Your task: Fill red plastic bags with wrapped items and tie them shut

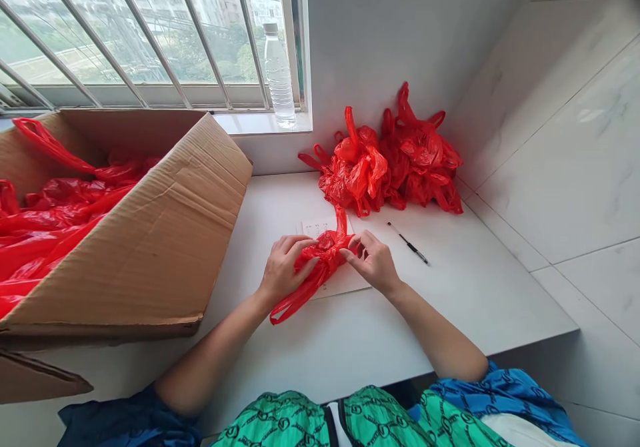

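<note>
A crumpled red plastic bag (327, 252) is between my two hands, above a white sheet of paper (350, 283) on the table. One of its loops hangs toward me on the left, while another points to the back. My left hand (287, 267) closes on the bag's left side, thumb against the plastic. On the right side, my right hand (370, 257) pinches the bag between thumb and curled fingers. Just behind lie several bunched red plastic bags (355, 170) in a heap against the wall.
An open cardboard box (150, 247) full of red plastic bags (75, 207) stands at the left. A black pen (409, 243) lies right of the paper. On the sill of the barred window stands a clear water bottle (279, 77). A tiled wall (560, 133) borders the white table (480, 287).
</note>
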